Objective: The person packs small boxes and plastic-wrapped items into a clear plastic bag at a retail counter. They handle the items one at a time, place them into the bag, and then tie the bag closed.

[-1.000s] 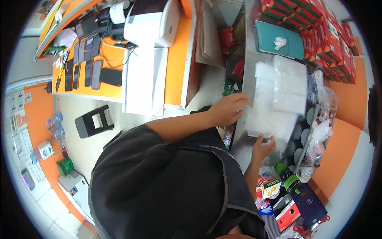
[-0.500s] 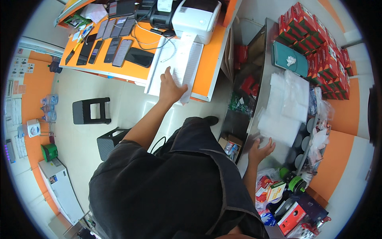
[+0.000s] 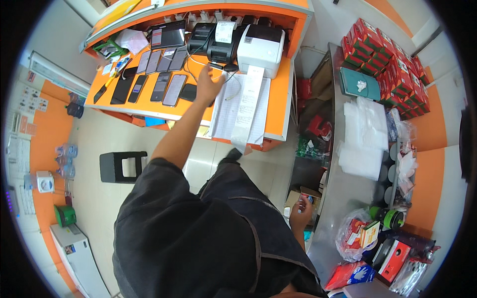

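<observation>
Reaching over the orange desk, my left hand has its fingers apart and nothing in it. Its fingertips are close to the black cable and plug in front of the white label printer. A black phone is partly hidden behind this hand. Just right of the hand, a long printed paper strip hangs from the printer across an open ruled notebook. My right hand is low beside the metal counter, in front of a cardboard box. Its fingers curl loosely, apart, and appear to hold nothing.
Several phones lie in rows on the desk, with two black printers behind. White plastic sheets, a teal case and stacked red boxes line the counter. A black stool stands on the floor at left.
My left hand has lifted off the paper strip and moved up toward the cable and plug. My right hand has drawn back from over the counter to beside it. The view has shifted.
</observation>
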Demonstrator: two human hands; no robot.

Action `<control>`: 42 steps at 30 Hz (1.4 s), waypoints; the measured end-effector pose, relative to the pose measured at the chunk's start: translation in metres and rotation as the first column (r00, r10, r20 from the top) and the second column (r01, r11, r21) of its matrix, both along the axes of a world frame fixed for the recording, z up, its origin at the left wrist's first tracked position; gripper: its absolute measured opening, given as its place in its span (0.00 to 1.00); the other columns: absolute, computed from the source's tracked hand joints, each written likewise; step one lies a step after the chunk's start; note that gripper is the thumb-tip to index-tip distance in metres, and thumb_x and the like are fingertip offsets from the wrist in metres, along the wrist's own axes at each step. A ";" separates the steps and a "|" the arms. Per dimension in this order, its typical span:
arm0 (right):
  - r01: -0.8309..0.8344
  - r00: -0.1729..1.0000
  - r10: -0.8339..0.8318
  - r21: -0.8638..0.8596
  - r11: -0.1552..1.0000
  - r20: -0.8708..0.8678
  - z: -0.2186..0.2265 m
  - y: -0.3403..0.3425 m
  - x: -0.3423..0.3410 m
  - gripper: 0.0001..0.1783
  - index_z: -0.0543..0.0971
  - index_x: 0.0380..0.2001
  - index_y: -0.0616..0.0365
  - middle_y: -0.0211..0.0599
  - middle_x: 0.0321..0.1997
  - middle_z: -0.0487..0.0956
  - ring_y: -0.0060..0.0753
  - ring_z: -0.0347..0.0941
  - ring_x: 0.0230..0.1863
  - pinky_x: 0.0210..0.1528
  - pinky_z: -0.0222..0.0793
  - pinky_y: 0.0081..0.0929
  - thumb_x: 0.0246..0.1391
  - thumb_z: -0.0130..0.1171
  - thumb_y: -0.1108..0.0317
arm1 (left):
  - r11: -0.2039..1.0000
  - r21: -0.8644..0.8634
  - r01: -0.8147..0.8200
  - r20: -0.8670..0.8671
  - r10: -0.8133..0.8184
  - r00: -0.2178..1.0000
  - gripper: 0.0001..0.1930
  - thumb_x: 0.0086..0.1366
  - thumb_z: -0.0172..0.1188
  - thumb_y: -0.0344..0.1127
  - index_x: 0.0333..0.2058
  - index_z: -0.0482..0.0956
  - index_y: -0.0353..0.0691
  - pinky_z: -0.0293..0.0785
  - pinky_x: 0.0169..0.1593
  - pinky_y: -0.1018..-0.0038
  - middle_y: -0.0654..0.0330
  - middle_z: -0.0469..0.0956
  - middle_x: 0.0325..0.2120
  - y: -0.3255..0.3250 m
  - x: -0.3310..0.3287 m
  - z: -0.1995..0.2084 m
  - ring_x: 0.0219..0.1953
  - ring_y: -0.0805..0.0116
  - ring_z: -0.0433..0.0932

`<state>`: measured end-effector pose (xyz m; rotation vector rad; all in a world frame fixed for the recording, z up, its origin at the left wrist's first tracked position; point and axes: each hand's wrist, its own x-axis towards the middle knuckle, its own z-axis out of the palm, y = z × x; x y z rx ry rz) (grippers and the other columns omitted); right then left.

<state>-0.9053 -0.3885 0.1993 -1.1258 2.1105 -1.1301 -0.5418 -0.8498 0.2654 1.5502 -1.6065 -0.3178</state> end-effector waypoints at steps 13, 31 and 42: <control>-0.340 0.938 0.342 -0.361 0.869 -0.059 0.122 -0.478 0.248 0.41 0.61 0.67 0.64 0.50 0.61 0.70 0.42 0.71 0.61 0.58 0.71 0.32 0.52 0.67 0.76 | 0.799 -0.077 0.596 -0.655 -0.491 0.574 0.41 0.63 0.70 0.32 0.67 0.54 0.34 0.72 0.56 0.67 0.56 0.81 0.39 -0.237 0.046 0.033 0.45 0.69 0.79; 0.381 0.920 -0.321 -0.325 0.866 0.223 0.122 -0.620 0.389 0.18 0.80 0.41 0.64 0.36 0.38 0.82 0.22 0.76 0.34 0.37 0.71 0.24 0.60 0.68 0.59 | 0.886 0.175 0.429 -0.255 -0.380 0.889 0.19 0.57 0.60 0.29 0.49 0.75 0.36 0.74 0.56 0.62 0.49 0.74 0.47 -0.214 0.128 -0.014 0.50 0.49 0.75; -0.088 0.980 0.150 -0.390 0.917 0.130 0.209 -0.528 0.410 0.20 0.72 0.52 0.68 0.42 0.47 0.80 0.28 0.78 0.46 0.51 0.74 0.30 0.64 0.62 0.66 | 0.952 -0.005 -0.306 0.097 0.305 0.947 0.27 0.65 0.62 0.45 0.57 0.70 0.34 0.58 0.62 0.48 0.47 0.71 0.57 -0.249 0.337 0.002 0.61 0.42 0.66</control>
